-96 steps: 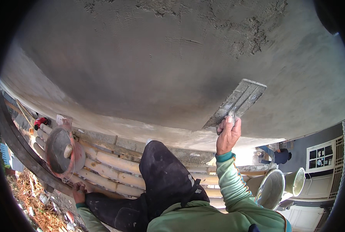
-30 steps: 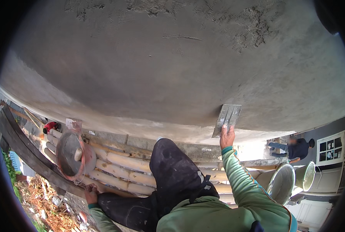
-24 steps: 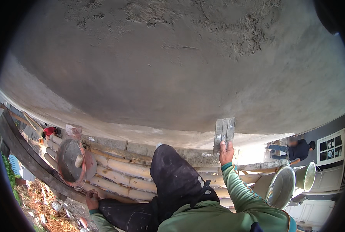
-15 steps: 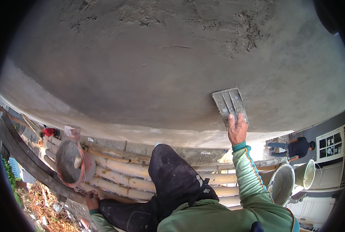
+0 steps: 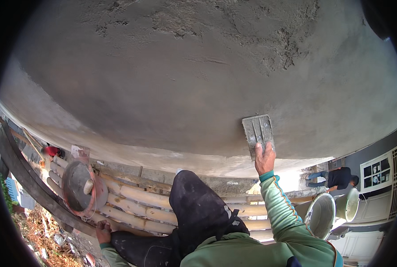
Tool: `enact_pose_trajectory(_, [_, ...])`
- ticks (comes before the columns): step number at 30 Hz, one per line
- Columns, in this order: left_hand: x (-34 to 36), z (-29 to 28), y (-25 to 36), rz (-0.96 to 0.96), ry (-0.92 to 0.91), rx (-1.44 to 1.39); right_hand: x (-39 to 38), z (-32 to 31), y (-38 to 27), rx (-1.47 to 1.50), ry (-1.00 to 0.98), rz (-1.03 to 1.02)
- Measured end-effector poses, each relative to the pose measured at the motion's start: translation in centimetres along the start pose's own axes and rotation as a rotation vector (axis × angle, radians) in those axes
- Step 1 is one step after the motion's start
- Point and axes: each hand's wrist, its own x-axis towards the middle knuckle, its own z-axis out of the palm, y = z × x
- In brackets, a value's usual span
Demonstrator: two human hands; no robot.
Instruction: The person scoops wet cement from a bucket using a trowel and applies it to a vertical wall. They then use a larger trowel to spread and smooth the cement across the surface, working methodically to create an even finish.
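My right hand grips a grey, mortar-smeared plastering float with raised ribs, its face against the lower part of the plastered wall. The plaster is smooth and dark there, with rough patches higher up. At the lower left my left hand is closed beside my knee, close to the dark beam and just below a bucket of mortar. Whatever its curled fingers hold, if anything, is hidden. A pale rounded object lies in that bucket.
Bamboo poles form the platform under me, bordered on the left by a dark curved-looking beam. Two more buckets, one grey and one greenish, stand at right. Another person is beyond them; rubble lies below left.
My right hand and the float have shifted down and slightly left along the wall. The whole view has tilted a little. My left hand stays closed beside my knee.
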Motion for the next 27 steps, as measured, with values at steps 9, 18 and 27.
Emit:
enact_pose_trajectory(9, [-0.5, -0.4, 0.4, 0.001, -0.009, -0.012, 0.6, 0.9, -3.3, 0.072, 0.047, -0.029])
enact_pose_trajectory(18, [-0.9, -1.2, 0.3, 0.001, 0.024, 0.007, -1.9, 2.5, -5.0, 0.186, 0.095, -0.044])
enact_pose_trajectory(27, [-0.3, -0.3, 0.4, 0.012, 0.032, -0.026, -4.6, 4.4, -1.8, 0.168, 0.016, -0.016])
